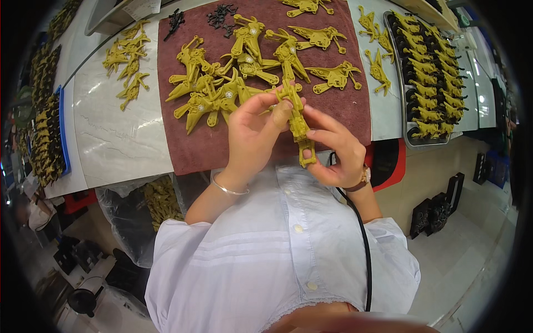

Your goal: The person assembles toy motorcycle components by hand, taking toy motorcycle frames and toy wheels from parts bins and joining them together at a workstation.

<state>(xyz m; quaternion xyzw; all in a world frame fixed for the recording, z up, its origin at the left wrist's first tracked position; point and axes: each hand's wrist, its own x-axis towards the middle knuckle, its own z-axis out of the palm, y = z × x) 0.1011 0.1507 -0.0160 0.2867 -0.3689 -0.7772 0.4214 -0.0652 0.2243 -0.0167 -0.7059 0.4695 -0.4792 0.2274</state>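
Observation:
Between my two hands is a long yellow-green plastic toy part point(298, 127), tilted with its narrow end toward me. My left hand point(258, 130) pinches its far end with thumb and fingers. Lower down, my right hand point(336, 147) grips the near end from the right side. Just beyond my hands, a pile of similar yellow-green winged parts point(222, 91) lies on a dark red towel point(194, 147). Single winged parts point(336, 76) rest apart on the towel's right side.
Small black pieces point(222, 19) lie at the towel's far edge. More yellow parts point(130, 58) sit on the white table at left. At right stands a metal tray point(408, 111) with rows of yellow-and-black figures. A plastic-lined bag point(130, 216) of yellow parts is below the table.

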